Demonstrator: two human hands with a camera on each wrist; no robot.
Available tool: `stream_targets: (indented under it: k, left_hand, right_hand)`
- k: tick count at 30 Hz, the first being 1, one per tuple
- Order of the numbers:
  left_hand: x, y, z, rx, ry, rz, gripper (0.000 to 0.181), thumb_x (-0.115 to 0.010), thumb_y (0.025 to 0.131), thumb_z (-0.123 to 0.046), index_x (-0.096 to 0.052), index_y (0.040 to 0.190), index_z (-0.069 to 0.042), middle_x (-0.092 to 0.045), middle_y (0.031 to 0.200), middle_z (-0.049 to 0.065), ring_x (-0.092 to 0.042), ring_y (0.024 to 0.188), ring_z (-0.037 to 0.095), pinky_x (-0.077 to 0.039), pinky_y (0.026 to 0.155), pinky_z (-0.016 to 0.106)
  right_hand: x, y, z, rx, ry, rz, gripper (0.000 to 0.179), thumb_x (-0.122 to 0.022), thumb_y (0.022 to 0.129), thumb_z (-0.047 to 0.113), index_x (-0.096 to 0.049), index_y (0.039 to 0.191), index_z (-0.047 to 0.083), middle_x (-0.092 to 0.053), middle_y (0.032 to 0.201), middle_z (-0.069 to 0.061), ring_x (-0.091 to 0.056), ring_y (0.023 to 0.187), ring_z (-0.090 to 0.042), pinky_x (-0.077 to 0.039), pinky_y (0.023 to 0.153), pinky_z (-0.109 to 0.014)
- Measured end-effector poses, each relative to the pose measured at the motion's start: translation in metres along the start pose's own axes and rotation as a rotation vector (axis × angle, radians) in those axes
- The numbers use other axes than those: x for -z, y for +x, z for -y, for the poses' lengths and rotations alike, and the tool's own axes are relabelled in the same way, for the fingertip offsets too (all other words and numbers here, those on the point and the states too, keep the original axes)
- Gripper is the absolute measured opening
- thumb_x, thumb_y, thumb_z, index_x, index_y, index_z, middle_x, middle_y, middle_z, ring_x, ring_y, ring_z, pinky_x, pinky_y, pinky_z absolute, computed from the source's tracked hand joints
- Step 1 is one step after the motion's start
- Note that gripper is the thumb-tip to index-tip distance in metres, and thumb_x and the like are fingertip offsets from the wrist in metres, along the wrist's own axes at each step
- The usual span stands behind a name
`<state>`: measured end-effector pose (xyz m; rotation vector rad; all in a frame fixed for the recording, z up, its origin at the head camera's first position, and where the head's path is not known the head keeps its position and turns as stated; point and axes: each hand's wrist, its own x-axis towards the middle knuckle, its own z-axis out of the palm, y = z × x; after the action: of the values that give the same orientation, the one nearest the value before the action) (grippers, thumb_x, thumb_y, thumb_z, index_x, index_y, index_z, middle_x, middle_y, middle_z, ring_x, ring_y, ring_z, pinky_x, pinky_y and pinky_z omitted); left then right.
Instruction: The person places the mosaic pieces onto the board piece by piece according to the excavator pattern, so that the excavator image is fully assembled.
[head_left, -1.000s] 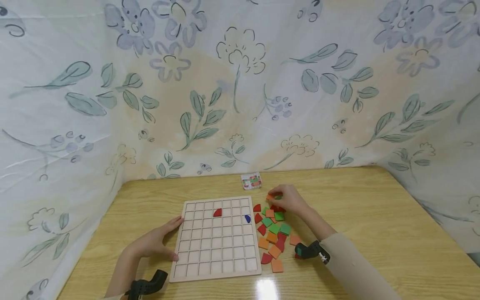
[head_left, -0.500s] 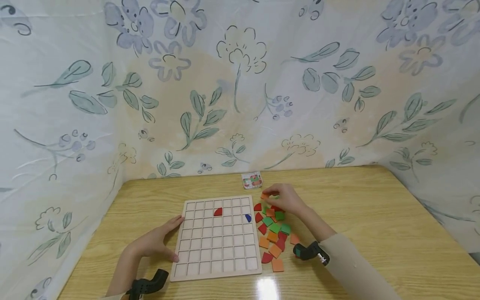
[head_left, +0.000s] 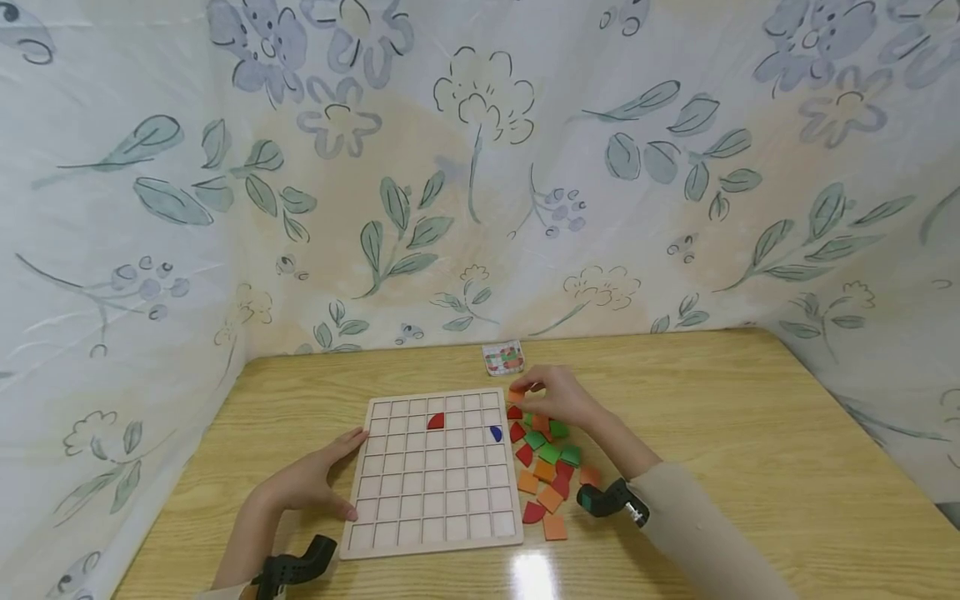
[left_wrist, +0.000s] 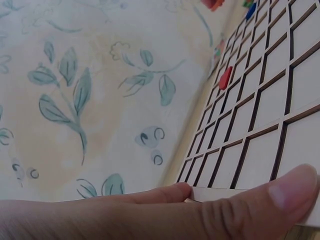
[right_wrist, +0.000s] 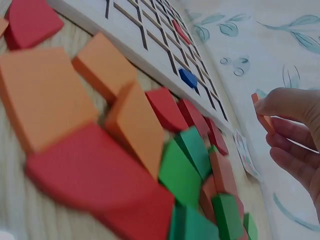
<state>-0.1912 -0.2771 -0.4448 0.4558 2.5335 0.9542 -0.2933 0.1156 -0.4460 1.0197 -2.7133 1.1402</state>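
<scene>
A wooden grid board (head_left: 435,505) lies flat on the table, with one red quarter-round piece (head_left: 437,422) and one blue half-round piece (head_left: 497,433) in its cells. Along the board's left edge my left hand (head_left: 307,481) rests with fingers and thumb spread, touching the rim; in the left wrist view the thumb (left_wrist: 295,192) lies against the frame. Past the board's far right corner, my right hand (head_left: 558,396) pinches an orange square tile (head_left: 517,395) between thumb and fingers, raised above the loose pieces. In the right wrist view that tile (right_wrist: 261,112) appears edge-on.
Several red, green and orange pieces (head_left: 549,455) lie scattered and overlapping right of the board. A small printed pattern card (head_left: 503,358) lies behind it. Floral cloth (head_left: 480,183) hangs around the wooden table (head_left: 750,433). Both wrists wear black camera mounts (head_left: 296,567).
My right hand has moved left with the orange tile, from over the pile's far end toward the board's far right corner. The left hand has stayed at the board's left edge.
</scene>
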Motion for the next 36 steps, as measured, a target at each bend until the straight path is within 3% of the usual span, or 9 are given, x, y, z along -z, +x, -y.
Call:
stream_targets:
  k: [11,18,28,36]
  left_hand:
    - [-0.004,-0.002,0.004,-0.011,-0.004,-0.005,0.114,-0.085,0.057,-0.032,-0.022,0.147,-0.006,-0.012,0.152,0.022,-0.01,0.135,0.048,-0.017,0.103,0.064]
    - [-0.006,-0.004,0.003,-0.011,-0.002,-0.015,0.113,-0.086,0.056,-0.032,-0.022,0.147,-0.006,-0.013,0.152,0.021,-0.01,0.136,0.047,-0.017,0.103,0.064]
    - [-0.007,-0.004,0.001,-0.017,-0.01,-0.023,0.113,-0.086,0.057,-0.032,-0.023,0.147,-0.007,-0.014,0.152,0.021,-0.01,0.136,0.047,-0.016,0.104,0.064]
    - [-0.007,-0.005,0.001,-0.016,-0.022,-0.02,0.112,-0.086,0.057,-0.031,-0.023,0.147,-0.006,-0.013,0.152,0.022,-0.01,0.135,0.048,-0.015,0.103,0.065]
  right_hand:
    - [-0.031,0.016,0.021,-0.016,0.086,0.087,0.022,-0.072,0.079,0.014,-0.072,0.1,0.008,-0.069,0.098,-0.004,-0.065,0.089,-0.019,-0.053,0.077,-0.028]
    - [-0.056,0.026,0.025,0.047,0.094,0.127,0.021,-0.07,0.082,0.015,-0.071,0.102,0.008,-0.069,0.099,-0.003,-0.064,0.094,-0.016,-0.051,0.081,-0.023]
    - [-0.071,0.036,0.029,0.177,-0.086,0.168,0.018,-0.069,0.082,0.011,-0.072,0.099,0.005,-0.07,0.098,-0.006,-0.064,0.095,-0.018,-0.051,0.081,-0.025]
    - [-0.076,0.039,0.031,0.187,-0.124,0.192,0.021,-0.068,0.083,0.012,-0.072,0.102,0.004,-0.07,0.101,-0.006,-0.063,0.098,-0.019,-0.051,0.084,-0.028]
